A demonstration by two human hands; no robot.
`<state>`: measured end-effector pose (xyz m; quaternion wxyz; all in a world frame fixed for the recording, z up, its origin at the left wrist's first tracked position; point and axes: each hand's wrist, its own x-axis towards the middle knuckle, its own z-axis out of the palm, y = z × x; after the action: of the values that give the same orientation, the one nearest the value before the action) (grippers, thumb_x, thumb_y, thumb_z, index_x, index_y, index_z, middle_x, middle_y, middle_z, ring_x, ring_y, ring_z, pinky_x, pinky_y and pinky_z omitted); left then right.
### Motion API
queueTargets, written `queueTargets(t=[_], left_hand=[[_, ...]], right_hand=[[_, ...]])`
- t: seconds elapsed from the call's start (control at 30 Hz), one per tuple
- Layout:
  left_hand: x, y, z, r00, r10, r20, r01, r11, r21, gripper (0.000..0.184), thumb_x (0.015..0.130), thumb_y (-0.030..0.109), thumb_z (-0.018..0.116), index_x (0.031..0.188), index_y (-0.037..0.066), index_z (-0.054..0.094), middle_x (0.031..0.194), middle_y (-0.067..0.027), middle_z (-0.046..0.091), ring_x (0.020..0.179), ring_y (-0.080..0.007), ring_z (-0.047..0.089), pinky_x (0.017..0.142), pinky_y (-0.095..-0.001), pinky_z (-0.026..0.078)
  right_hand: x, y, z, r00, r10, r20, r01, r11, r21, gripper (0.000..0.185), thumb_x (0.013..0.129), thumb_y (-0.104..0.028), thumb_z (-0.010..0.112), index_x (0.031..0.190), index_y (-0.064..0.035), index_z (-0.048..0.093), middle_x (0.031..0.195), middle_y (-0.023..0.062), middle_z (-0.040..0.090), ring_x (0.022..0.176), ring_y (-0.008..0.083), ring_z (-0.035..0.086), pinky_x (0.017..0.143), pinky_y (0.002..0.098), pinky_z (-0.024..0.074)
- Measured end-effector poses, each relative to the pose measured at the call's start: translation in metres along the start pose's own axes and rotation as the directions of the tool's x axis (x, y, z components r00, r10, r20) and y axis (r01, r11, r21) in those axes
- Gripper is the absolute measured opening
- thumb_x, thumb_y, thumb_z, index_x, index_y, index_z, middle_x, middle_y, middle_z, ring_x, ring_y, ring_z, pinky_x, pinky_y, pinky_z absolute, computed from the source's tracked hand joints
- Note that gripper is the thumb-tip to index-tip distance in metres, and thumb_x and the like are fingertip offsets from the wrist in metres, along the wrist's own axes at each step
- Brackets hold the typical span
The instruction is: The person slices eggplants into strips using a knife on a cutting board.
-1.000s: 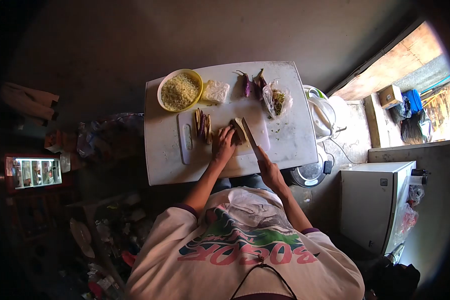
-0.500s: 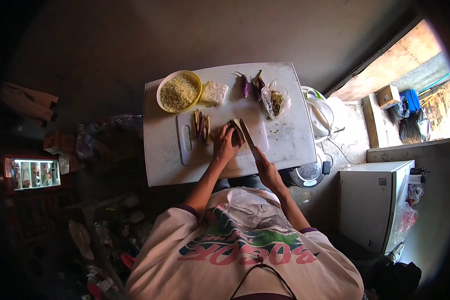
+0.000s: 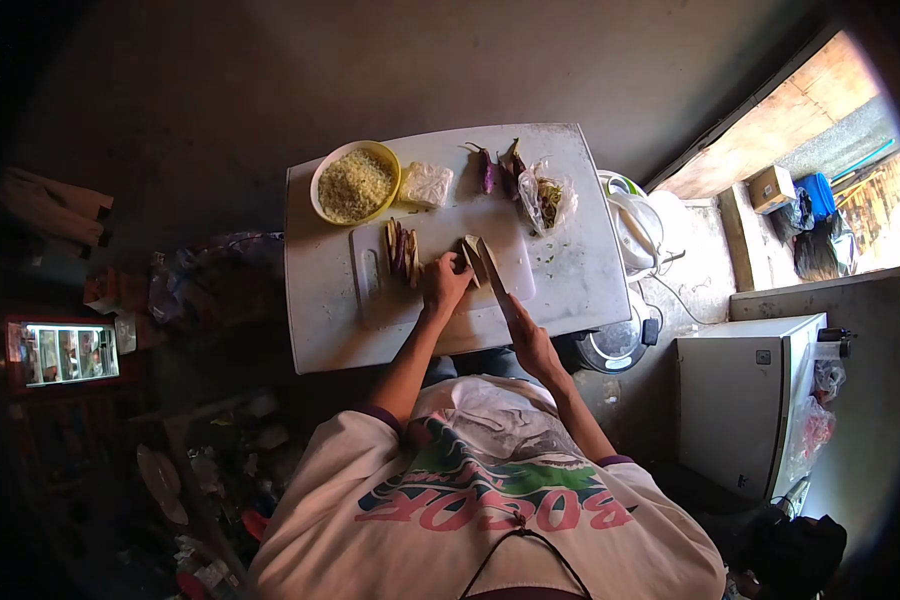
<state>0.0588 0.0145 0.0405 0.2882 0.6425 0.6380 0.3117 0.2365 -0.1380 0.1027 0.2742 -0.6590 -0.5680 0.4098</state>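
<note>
My right hand point(image 3: 526, 338) is wrapped round the handle of a knife point(image 3: 492, 272), whose blade points away from me over the white cutting board point(image 3: 368, 290). Beside the blade, pale cut eggplant point(image 3: 473, 252) lies on the board, and the fingers of my left hand point(image 3: 444, 282) are closed on its near left side. Left of that hand, several eggplant strips point(image 3: 402, 252) with purple skin lie side by side on the board.
On the white table point(image 3: 315, 345) are a yellow bowl point(image 3: 356, 182) of pale grated or chopped food, a white packet point(image 3: 426, 185), whole purple eggplants point(image 3: 487, 171) and a plastic bag point(image 3: 551, 200) with greens. A rice cooker point(image 3: 615, 343) and a white fridge point(image 3: 732, 405) stand to the right.
My left hand has shifted slightly toward me and left on the eggplant, its fingers drawn in. The knife has moved a little left, close against the cut piece.
</note>
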Motion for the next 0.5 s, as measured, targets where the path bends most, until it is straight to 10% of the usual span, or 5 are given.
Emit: queueTargets(t=[0.07,0.5], left_hand=[[0.003,0.002,-0.005,1.0,-0.005,0.023,0.005,1.0,0.001,0.034,0.072,0.024,0.079,0.097,0.003,0.071,0.082,-0.0156,0.073,0.075,-0.0336,0.071,0.067,-0.0413,0.056],[0.017,-0.023,0.002,0.988,-0.11,0.105,0.115,0.992,-0.046,0.036,0.07,0.023,0.081,0.1,0.003,0.075,0.088,-0.0135,0.076,0.08,-0.027,0.073,0.072,-0.0377,0.057]], right_hand=[[-0.002,-0.006,-0.003,1.0,-0.003,0.016,0.002,1.0,0.02,0.06,0.1,-0.01,0.047,0.156,-0.0207,0.029,0.099,0.0324,0.066,0.09,0.05,0.065,0.073,0.0508,0.0514],[0.001,-0.015,-0.005,0.997,0.063,0.035,-0.066,0.994,0.082,0.057,0.102,-0.013,0.047,0.155,-0.0195,0.03,0.098,0.0327,0.065,0.094,0.049,0.066,0.074,0.0441,0.0517]])
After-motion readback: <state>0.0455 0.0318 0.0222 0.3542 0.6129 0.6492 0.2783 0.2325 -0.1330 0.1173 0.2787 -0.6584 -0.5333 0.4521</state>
